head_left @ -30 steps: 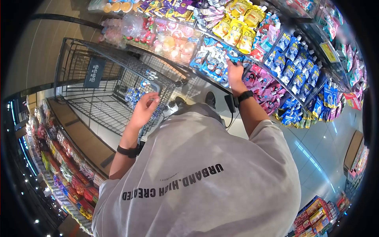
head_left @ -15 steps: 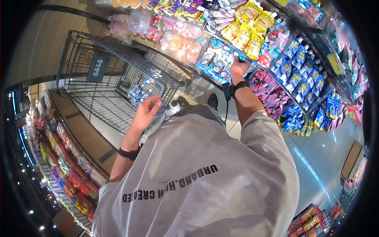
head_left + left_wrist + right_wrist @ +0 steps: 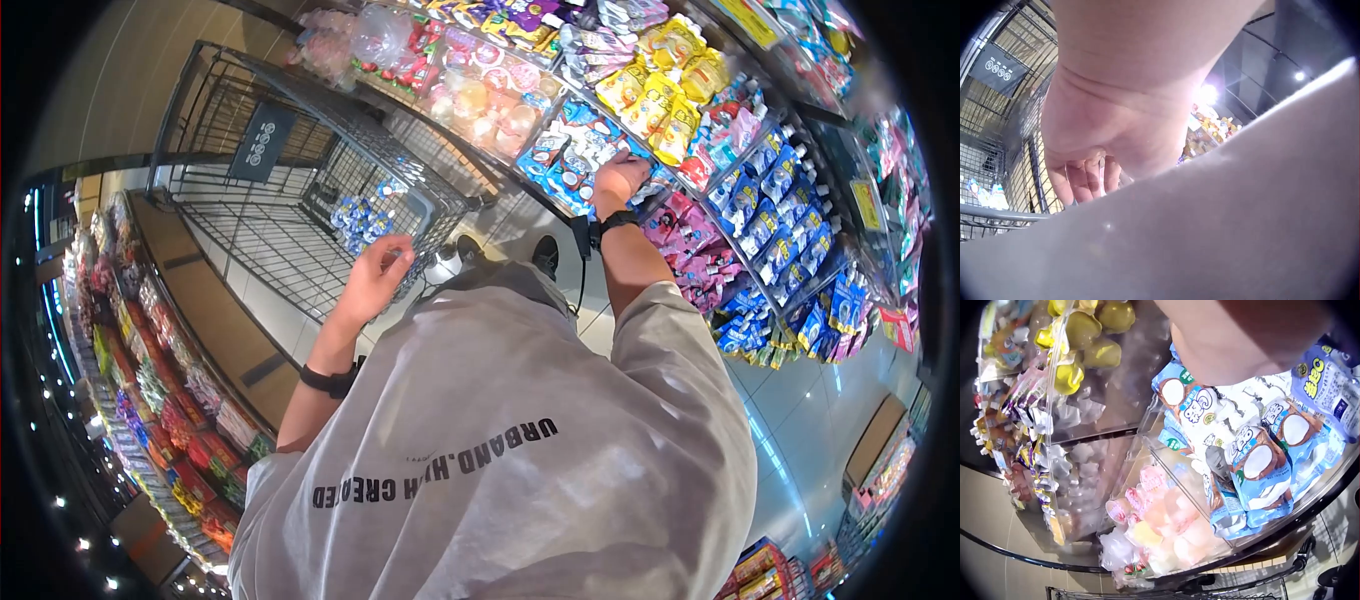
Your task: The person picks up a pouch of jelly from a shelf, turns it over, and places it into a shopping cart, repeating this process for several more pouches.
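My right hand (image 3: 622, 178) reaches into a clear bin of blue-and-white pouches (image 3: 565, 150) printed with a halved coconut. In the right wrist view those coconut pouches (image 3: 1257, 465) lie heaped, with the heel of the hand (image 3: 1229, 347) over their back part. Its fingertips are hidden there, so I cannot tell whether they grip a pouch. My left hand (image 3: 378, 268) hangs with loosely bent fingers near the handle of a wire shopping cart (image 3: 425, 215). In the left wrist view its fingers (image 3: 1085, 178) curl slightly around nothing visible. Small blue-and-white packs (image 3: 360, 222) lie inside the cart.
Beside the coconut pouches are yellow pouches (image 3: 655, 95), pink packs (image 3: 690, 235), dark blue pouches (image 3: 785, 220) and pale jelly cups (image 3: 485, 110). A candy shelf (image 3: 165, 370) runs along the left. Clear bin walls and a dark curved rim (image 3: 1272, 547) edge the display.
The right hand has moved slightly back toward the rear of the coconut-pouch bin, its fingers bending down among the pouches. The display shifts right and down in view. The left hand stays nearly still.
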`<state>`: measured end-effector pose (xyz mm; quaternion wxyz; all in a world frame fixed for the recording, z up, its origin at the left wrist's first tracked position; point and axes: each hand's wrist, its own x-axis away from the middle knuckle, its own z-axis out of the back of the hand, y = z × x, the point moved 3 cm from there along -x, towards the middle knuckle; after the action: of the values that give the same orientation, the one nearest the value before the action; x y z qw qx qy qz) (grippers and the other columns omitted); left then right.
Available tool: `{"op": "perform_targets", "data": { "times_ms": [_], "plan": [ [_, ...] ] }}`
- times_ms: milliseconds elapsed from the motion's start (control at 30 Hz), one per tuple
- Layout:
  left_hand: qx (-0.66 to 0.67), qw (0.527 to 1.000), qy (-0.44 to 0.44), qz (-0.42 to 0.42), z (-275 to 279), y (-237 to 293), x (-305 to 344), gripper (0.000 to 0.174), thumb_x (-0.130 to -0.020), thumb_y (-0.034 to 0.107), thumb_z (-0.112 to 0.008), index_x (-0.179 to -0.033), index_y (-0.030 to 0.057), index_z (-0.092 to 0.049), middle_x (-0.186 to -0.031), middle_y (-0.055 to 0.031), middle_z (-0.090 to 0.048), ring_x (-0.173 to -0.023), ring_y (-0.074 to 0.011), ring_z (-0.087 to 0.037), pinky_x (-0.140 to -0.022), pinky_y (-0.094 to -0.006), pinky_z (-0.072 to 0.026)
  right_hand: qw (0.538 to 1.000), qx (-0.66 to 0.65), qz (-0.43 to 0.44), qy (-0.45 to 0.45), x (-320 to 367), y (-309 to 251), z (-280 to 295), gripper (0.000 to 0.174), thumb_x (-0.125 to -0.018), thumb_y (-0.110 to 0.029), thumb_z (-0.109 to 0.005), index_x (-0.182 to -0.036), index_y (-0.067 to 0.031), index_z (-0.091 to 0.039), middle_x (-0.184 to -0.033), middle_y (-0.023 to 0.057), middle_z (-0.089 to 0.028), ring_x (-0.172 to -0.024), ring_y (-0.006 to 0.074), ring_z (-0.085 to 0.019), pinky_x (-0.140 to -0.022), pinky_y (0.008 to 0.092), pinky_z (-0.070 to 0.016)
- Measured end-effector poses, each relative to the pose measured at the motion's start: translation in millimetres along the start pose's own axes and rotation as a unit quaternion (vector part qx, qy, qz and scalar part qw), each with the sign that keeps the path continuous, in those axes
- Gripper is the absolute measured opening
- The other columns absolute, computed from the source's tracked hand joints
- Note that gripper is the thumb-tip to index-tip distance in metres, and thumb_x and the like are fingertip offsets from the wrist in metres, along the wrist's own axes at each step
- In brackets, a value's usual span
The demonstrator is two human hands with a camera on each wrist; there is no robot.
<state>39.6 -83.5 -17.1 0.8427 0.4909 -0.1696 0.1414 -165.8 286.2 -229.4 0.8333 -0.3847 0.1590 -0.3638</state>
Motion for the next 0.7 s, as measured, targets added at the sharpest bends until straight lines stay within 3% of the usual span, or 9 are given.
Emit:
{"op": "perform_targets", "data": {
  "times_ms": [33,200,300,400,467,600,633,667,700],
  "plan": [
    [-0.011,1.000,-0.001,0.003,3.1,1.8,1.9,0.034,-0.097,0.022,-0.062,-0.122,-0.0023,-0.058,-0.099,-0.0061,-0.065,-0.083,-0.0125,-0.059,-0.075,-0.0278,-0.0500,1.000,0.001,0.015,0.002,0.6,0.2,0.6,0.029,-0.095,-0.026,-0.056,-0.101,0.0010,-0.046,-0.098,0.0236,-0.053,-0.086,0.0422,-0.060,-0.074,0.0503,-0.0489],
    [0.013,1.000,0.018,0.020,15.6,-11.2,5.7,0.038,-0.099,0.025,-0.060,-0.123,-0.0052,-0.056,-0.098,-0.0060,-0.064,-0.085,-0.0123,-0.061,-0.076,-0.0271,-0.0495,0.998,0.005,0.070,-0.009,-10.9,7.3,-1.3,0.029,-0.095,-0.024,-0.055,-0.090,0.0038,-0.056,-0.090,0.0279,-0.062,-0.085,0.0459,-0.061,-0.076,0.0516,-0.0486],
    [0.014,0.999,0.031,0.025,22.5,-16.2,6.7,0.036,-0.099,0.024,-0.060,-0.120,-0.0051,-0.058,-0.095,-0.0053,-0.064,-0.085,-0.0120,-0.062,-0.076,-0.0267,-0.0495,0.997,0.066,-0.007,-0.049,-27.9,19.3,-12.2,0.030,-0.093,-0.028,-0.058,-0.097,0.0016,-0.059,-0.088,0.0265,-0.069,-0.085,0.0425,-0.069,-0.074,0.0477,-0.0549],
    [0.016,0.998,0.049,0.031,29.1,-27.0,5.0,0.035,-0.099,0.025,-0.060,-0.118,-0.0048,-0.060,-0.092,-0.0047,-0.064,-0.085,-0.0116,-0.061,-0.076,-0.0263,-0.0493,0.997,0.053,-0.043,-0.039,-40.5,36.5,-28.5,0.028,-0.094,-0.027,-0.055,-0.094,0.0005,-0.059,-0.091,0.0269,-0.069,-0.085,0.0433,-0.067,-0.077,0.0495,-0.0532],
    [0.049,0.995,0.078,0.033,35.3,-35.9,6.5,0.033,-0.096,0.023,-0.063,-0.116,-0.0028,-0.062,-0.097,-0.0075,-0.067,-0.085,-0.0135,-0.060,-0.077,-0.0296,-0.0502,0.998,0.023,0.000,-0.050,-40.7,46.8,-32.8,0.034,-0.093,-0.029,-0.057,-0.102,0.0042,-0.059,-0.092,0.0263,-0.069,-0.086,0.0422,-0.067,-0.077,0.0485,-0.0524],
    [0.083,0.989,0.105,0.060,52.1,-67.1,7.2,0.037,-0.098,0.026,-0.059,-0.119,-0.0052,-0.060,-0.099,-0.0077,-0.065,-0.089,-0.0134,-0.062,-0.078,-0.0278,-0.0505,0.981,-0.121,-0.066,-0.134,9.7,9.5,-11.6,0.036,-0.093,-0.028,-0.058,-0.092,0.0078,-0.062,-0.090,0.0236,-0.069,-0.080,0.0383,-0.065,-0.073,0.0452,-0.0494],
    [0.108,0.985,0.114,0.074,56.3,-66.8,8.5,0.040,-0.098,0.026,-0.059,-0.120,-0.0063,-0.058,-0.102,-0.0096,-0.065,-0.091,-0.0150,-0.063,-0.081,-0.0287,-0.0516,0.970,-0.105,-0.087,-0.202,19.2,2.2,-18.5,0.033,-0.094,-0.024,-0.055,-0.088,0.0080,-0.062,-0.084,0.0187,-0.068,-0.075,0.0327,-0.063,-0.070,0.0420,-0.0480],
    [0.114,0.982,0.125,0.079,59.7,-73.6,8.9,0.040,-0.098,0.026,-0.059,-0.120,-0.0063,-0.058,-0.102,-0.0096,-0.065,-0.091,-0.0150,-0.063,-0.081,-0.0287,-0.0516,0.956,-0.174,-0.055,-0.228,37.2,-4.5,-22.7,0.030,-0.095,-0.022,-0.054,-0.088,0.0069,-0.061,-0.077,0.0122,-0.064,-0.068,0.0237,-0.056,-0.065,0.0384,-0.0453],
    [0.118,0.979,0.134,0.098,63.2,-83.4,8.2,0.040,-0.098,0.026,-0.058,-0.121,-0.0068,-0.057,-0.104,-0.0102,-0.065,-0.091,-0.0156,-0.063,-0.082,-0.0291,-0.0520,0.944,-0.179,-0.015,-0.278,51.9,-14.1,-29.0,0.030,-0.095,-0.021,-0.054,-0.087,0.0065,-0.061,-0.074,0.0097,-0.061,-0.066,0.0204,-0.052,-0.063,0.0370,-0.0439]
  ]
}}
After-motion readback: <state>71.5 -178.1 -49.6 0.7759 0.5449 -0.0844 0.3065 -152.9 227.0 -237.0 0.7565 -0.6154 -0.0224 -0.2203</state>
